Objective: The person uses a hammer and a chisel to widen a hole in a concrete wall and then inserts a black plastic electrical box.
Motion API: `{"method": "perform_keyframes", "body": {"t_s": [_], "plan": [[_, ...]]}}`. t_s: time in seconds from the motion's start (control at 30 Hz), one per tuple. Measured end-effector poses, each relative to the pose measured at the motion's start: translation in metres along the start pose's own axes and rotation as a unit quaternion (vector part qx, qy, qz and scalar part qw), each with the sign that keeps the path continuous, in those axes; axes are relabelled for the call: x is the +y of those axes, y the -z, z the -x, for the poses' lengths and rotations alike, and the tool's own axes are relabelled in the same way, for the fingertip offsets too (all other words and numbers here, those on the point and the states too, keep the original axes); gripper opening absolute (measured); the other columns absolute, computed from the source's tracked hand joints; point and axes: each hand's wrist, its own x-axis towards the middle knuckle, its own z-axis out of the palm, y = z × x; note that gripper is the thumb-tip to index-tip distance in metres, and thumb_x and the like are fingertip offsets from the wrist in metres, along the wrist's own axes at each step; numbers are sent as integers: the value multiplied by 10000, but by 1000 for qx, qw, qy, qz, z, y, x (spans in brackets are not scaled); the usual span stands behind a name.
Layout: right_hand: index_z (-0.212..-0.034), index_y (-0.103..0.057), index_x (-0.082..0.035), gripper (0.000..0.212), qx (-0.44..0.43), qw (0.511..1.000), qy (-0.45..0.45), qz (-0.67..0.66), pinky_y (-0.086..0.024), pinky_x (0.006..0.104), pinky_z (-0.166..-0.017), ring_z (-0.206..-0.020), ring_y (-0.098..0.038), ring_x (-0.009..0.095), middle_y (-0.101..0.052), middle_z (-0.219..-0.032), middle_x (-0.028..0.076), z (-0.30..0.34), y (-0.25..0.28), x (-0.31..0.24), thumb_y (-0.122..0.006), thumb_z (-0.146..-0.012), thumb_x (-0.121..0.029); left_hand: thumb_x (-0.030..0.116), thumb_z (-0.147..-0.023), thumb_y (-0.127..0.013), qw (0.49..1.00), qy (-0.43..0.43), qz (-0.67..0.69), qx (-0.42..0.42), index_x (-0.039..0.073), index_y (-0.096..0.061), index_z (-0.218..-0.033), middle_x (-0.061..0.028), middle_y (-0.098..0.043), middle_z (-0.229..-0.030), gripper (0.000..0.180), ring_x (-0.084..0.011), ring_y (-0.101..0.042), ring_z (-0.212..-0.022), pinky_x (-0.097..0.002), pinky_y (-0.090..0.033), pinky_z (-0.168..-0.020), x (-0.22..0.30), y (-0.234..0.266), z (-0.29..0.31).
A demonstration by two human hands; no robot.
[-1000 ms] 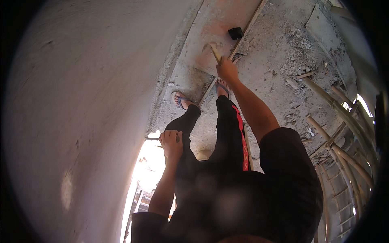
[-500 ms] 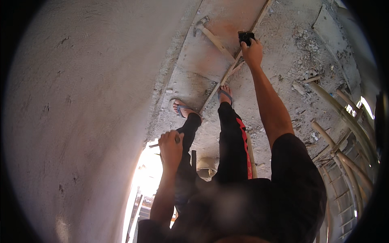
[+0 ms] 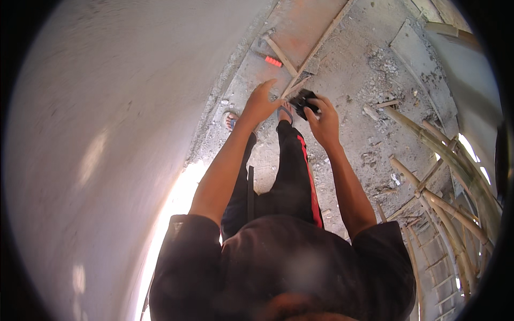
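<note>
My right hand (image 3: 324, 122) grips a small black boxy object (image 3: 303, 102), blurred by motion, so its kind does not show. My left hand (image 3: 263, 102) is empty, its fingers spread and reaching toward the black object with a small gap between. Beyond my hands, a hammer (image 3: 280, 52) with a wooden handle lies on a dusty board (image 3: 302, 24). Close beside it rests a tool with a red-orange grip (image 3: 273, 61) and a dark end.
A rough plastered wall (image 3: 123, 107) rises on the left. A long wooden strip (image 3: 324, 40) runs along the board. Rubble (image 3: 383, 67) and a flat slab (image 3: 420, 69) lie to the right, with bamboo poles (image 3: 433, 144) nearer. My sandalled feet stand below my hands.
My right hand has drawn the black object back toward me. My left hand, earlier closed low at the left, has moved up and opened. The red-gripped tool now shows beside the hammer.
</note>
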Motion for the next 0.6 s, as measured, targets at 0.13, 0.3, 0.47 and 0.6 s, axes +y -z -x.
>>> {"method": "perform_keyframes", "body": {"t_s": [0.13,0.3,0.47,0.6], "plan": [[-1070,-719,-11,212,-58,978,202,-11,-583,377,-856,-1097,-667,336,-680,-1227,156,-33,42,-137,-694,-860,-13,144,-762,-891,957,75,278,45,122,-307,-1597,-186,-513,-1488,1020,-324,-616,-1224,-430,-554,-973,109,92,115],[-940,-709,-26,197,-102,880,464,-6,-566,388,-852,-1074,-642,286,-696,-1189,47,-25,100,-314,-676,-757,41,107,-736,-917,957,-43,199,207,143,-232,-1632,-192,-512,-1472,1129,-270,-633,-1167,-392,-571,-924,240,189,211],[-892,-636,9,217,-71,789,586,-168,-586,390,-856,-1120,-645,334,-636,-1277,185,19,151,-427,-602,-715,128,69,-718,-929,870,-216,164,411,91,-388,-1513,-144,-567,-1365,962,-244,-645,-1191,-375,-581,-917,330,230,270],[-1122,-610,7,374,-53,754,613,-228,-599,390,-879,-1134,-659,330,-627,-1294,188,46,166,-486,-644,-755,72,123,-720,-947,816,-262,126,499,64,-328,-1508,-131,-514,-1388,1003,-252,-577,-1272,-392,-532,-1035,352,246,316]]}}
